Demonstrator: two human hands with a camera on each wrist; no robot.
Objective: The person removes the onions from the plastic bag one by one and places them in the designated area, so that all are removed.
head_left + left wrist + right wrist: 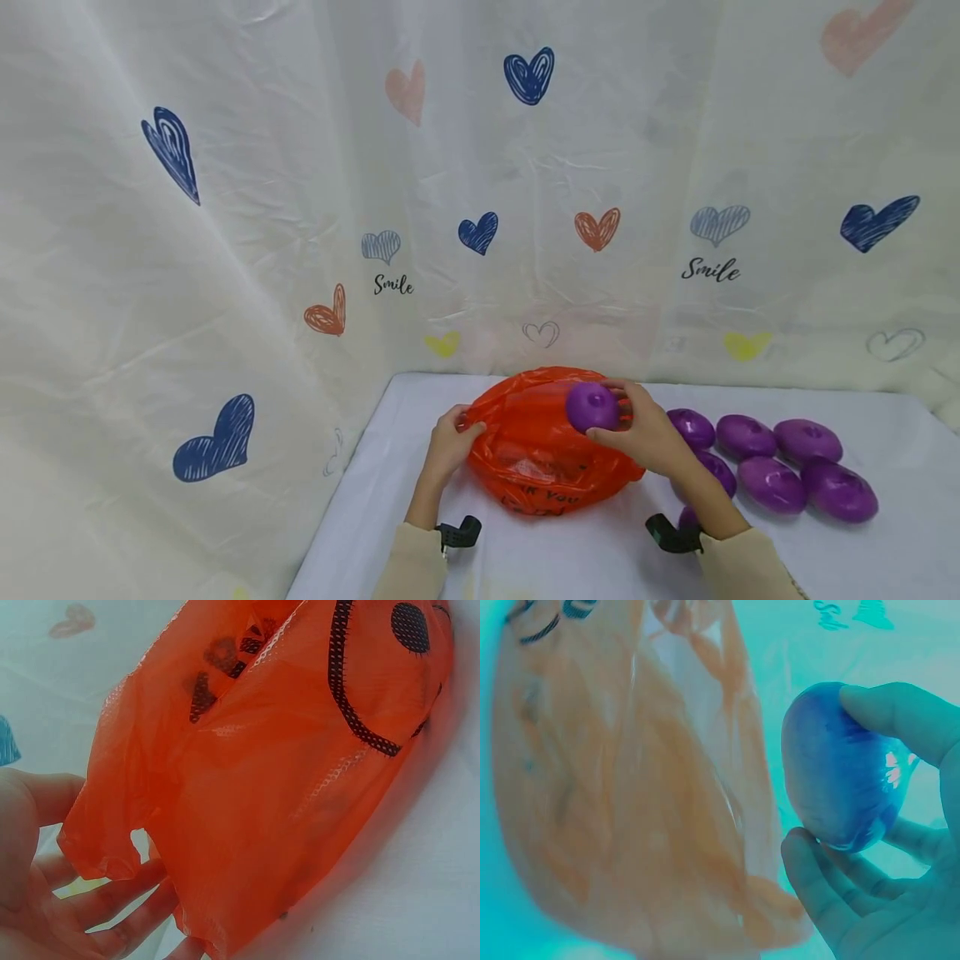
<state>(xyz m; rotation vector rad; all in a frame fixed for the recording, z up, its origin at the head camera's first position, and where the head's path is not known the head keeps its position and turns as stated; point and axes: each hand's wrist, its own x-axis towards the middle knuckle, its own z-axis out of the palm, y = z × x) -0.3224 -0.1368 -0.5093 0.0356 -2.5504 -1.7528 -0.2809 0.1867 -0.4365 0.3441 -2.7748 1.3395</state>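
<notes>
A red plastic bag (555, 450) with black print sits on the white table, its mouth spread wide. My left hand (452, 443) grips the left edge of the bag; in the left wrist view the thumb and fingers (112, 900) are around a loop of its thin plastic. Over the bag's right side, my right hand (637, 425) holds a glossy purple round thing (592, 407) with a small nub. In the right wrist view, thumb and fingertips pinch this purple round thing (840, 769) beside the bag (630, 810). The bag's inside is only partly visible.
Several similar purple round things (772, 485) lie close together on the table (570, 558) to the right, some partly behind the right forearm. A white curtain (300, 208) printed with hearts hangs behind and at the left. Each wrist wears a black camera (459, 532).
</notes>
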